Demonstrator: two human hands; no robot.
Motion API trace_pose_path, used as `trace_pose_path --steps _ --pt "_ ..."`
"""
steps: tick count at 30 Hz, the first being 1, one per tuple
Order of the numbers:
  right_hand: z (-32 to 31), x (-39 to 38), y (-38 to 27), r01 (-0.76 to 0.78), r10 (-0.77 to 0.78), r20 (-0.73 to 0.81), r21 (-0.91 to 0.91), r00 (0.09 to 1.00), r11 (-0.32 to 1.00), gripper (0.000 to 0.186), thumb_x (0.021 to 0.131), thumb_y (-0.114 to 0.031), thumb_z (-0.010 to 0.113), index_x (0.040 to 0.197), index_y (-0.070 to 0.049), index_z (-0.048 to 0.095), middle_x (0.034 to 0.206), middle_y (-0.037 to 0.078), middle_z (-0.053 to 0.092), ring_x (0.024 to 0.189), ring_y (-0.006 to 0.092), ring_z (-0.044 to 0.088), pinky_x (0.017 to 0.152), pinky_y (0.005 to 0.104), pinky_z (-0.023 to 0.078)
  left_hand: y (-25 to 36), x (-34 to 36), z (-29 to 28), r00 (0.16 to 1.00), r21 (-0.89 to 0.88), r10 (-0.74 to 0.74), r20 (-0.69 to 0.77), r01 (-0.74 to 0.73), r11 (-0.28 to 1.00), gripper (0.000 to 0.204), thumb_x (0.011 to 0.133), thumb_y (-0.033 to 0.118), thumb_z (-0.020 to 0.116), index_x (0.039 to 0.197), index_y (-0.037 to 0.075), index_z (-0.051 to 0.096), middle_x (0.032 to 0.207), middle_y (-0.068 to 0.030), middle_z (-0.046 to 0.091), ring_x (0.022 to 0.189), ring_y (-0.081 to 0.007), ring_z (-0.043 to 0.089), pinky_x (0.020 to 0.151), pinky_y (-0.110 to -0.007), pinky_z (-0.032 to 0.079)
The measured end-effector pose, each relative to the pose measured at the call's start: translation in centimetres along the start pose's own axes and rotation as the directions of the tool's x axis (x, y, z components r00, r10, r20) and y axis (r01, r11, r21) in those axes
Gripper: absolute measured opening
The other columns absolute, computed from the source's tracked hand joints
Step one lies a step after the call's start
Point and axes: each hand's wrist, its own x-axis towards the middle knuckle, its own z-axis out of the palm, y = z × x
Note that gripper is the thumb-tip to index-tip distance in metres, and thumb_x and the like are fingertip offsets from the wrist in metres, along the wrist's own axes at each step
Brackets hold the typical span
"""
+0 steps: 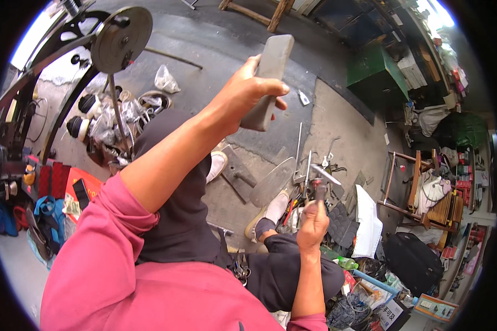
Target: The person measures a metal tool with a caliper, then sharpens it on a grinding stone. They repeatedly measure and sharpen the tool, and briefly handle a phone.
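My left hand (254,91) is raised in front of me, its fingers wrapped round a long grey whetstone (275,58) with rounded corners. The stone is tilted, its upper end leaning right. Lower and to the right, above my knee, my right hand (313,226) is closed round the dark handle (320,193) of a tool. A narrow silvery blade-like piece (326,174) shows at its top, with some red below it; its exact kind I cannot tell. The two hands are well apart, and the stone does not touch the tool.
A hand-cranked machine with a metal wheel (121,39) stands at the upper left, above bagged parts (107,127). Loose tools (301,187) lie beyond my right foot. A black bag (413,262), a folding wooden chair (419,190) and a green box (376,77) stand at the right.
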Motion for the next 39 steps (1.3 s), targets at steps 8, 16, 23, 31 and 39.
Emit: trace_pose_path --steps 8,16,23,31,39 --pt "-0.1 -0.1 -0.4 0.090 -0.091 -0.007 -0.092 0.996 0.992 0.035 0.111 -0.027 0.049 0.091 0.001 0.057 0.062 0.011 0.050 0.054 0.0183 0.046 0.052 0.0379 0.036 -0.3 -0.3 0.5 1.000 0.024 -0.021 0.007 0.021 0.999 0.089 0.083 0.023 0.078 0.155 -0.001 0.031 0.111 -0.0151 0.062 0.085 -0.0221 0.071 0.069 -0.038 0.057" --pt "-0.3 -0.4 -1.0 -0.053 0.076 0.077 -0.274 0.994 0.960 0.029 0.108 -0.025 0.053 0.093 -0.001 0.058 0.070 0.022 0.064 0.067 0.0479 0.062 0.059 0.0505 0.046 -0.5 -0.3 0.6 0.998 0.059 -0.041 0.042 0.038 0.998 0.094 0.082 0.025 0.080 0.157 -0.001 0.029 0.110 -0.0154 0.063 0.084 -0.0226 0.072 0.069 -0.037 0.057" --pt "-0.3 -0.8 -0.8 -0.070 0.105 0.101 -0.301 0.989 0.951 0.030 0.109 -0.025 0.053 0.092 -0.001 0.058 0.068 0.019 0.064 0.064 0.0424 0.064 0.059 0.0499 0.046 -0.8 -0.1 0.6 0.999 0.059 -0.041 0.034 0.039 0.997 0.094 0.082 0.024 0.079 0.157 -0.002 0.029 0.108 -0.0151 0.062 0.085 -0.0232 0.072 0.068 -0.037 0.057" --pt "-0.5 0.2 -0.4 -0.254 0.239 0.134 0.106 0.962 0.961 0.043 0.112 -0.038 0.053 0.083 -0.007 0.059 0.061 -0.007 0.044 0.049 0.0047 0.035 0.046 0.0258 0.027 -0.6 -0.4 0.5 0.994 0.094 -0.081 0.067 0.075 0.993 0.091 0.084 0.020 0.076 0.159 0.001 0.029 0.107 -0.0126 0.065 0.083 -0.0228 0.072 0.067 -0.037 0.058" --pt "-1.9 2.0 -2.5 -0.550 0.336 0.437 0.696 0.834 0.462 0.045 0.113 -0.042 0.047 0.087 -0.006 0.054 0.061 -0.003 0.040 0.044 0.0056 0.031 0.039 0.0233 0.026 -0.7 -0.4 1.0 0.985 0.184 -0.133 0.106 0.112 0.977 0.092 0.085 0.018 0.075 0.162 0.006 0.028 0.109 -0.0128 0.065 0.083 -0.0217 0.072 0.067 -0.036 0.058"
